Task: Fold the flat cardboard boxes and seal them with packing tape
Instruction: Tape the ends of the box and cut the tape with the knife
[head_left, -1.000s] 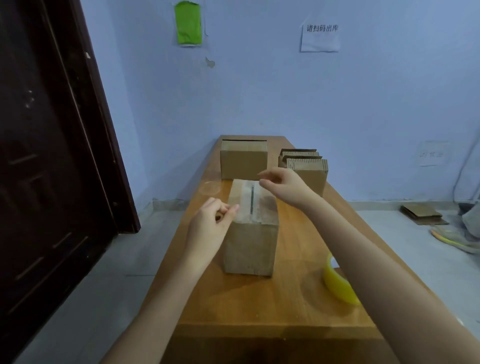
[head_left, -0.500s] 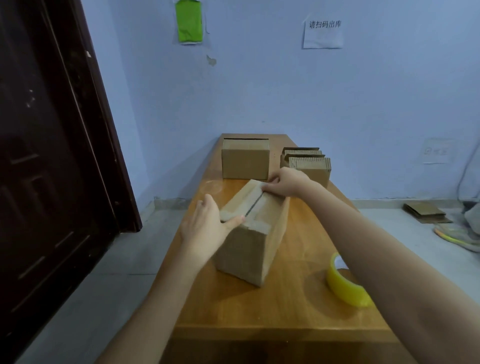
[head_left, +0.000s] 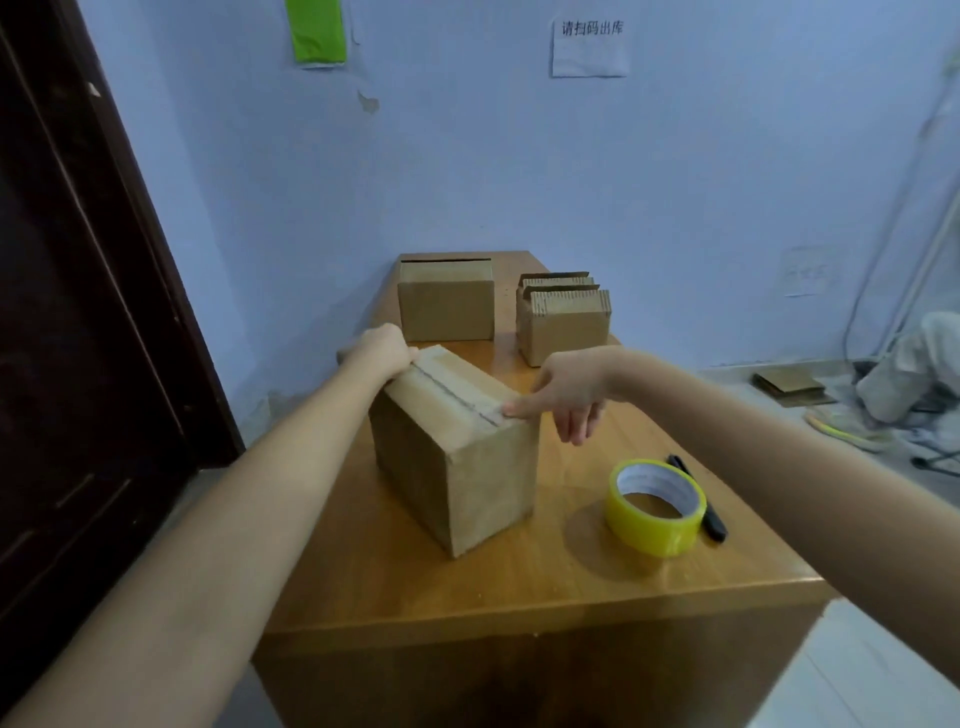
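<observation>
L hand (head_left: 382, 349) grips far end of box (head_left: 457, 447); R hand (head_left: 569, 395) loose, thumb pressing taped seam's near end.

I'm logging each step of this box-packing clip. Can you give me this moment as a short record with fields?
surface: wooden table
box in work: cardboard box, turned at an angle, top seam taped
left hand: on the box's far top corner
right hand: thumb pressing the near end of the seam
tape roll: yellow, flat on the table, right of the box
black marker: beside the roll
far end: folded box, stack of flat boxes
</observation>
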